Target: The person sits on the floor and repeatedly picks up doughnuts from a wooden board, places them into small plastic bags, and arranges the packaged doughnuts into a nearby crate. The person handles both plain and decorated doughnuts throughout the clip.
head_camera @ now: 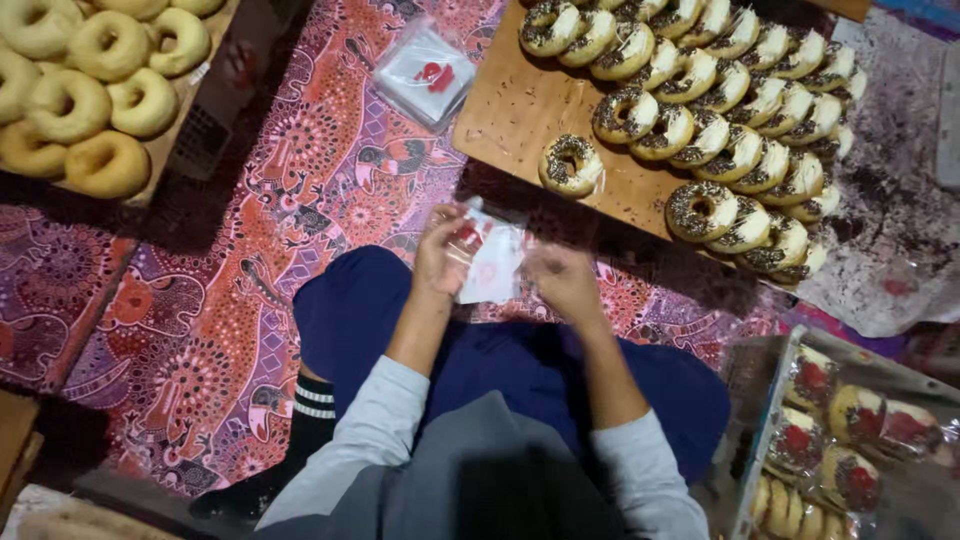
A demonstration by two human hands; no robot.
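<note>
My left hand (pixel 443 252) and my right hand (pixel 562 280) together hold a small clear plastic bag (pixel 492 262) with a red mark, just above my lap. Each hand grips one side of the bag. Beyond the hands, a wooden board (pixel 510 110) carries rows of doughnuts with white icing and dark sprinkles (pixel 720 110). One such doughnut (pixel 570 165) sits alone near the board's front edge, closest to my hands. A stack of the same clear bags (pixel 424 75) lies on the patterned cloth to the left of the board.
A tray of plain golden doughnuts (pixel 90 90) stands at the far left. At the lower right, a box (pixel 850 440) holds several bagged doughnuts. A purple patterned cloth (pixel 220 300) covers the floor. My legs, in dark blue, are folded beneath me.
</note>
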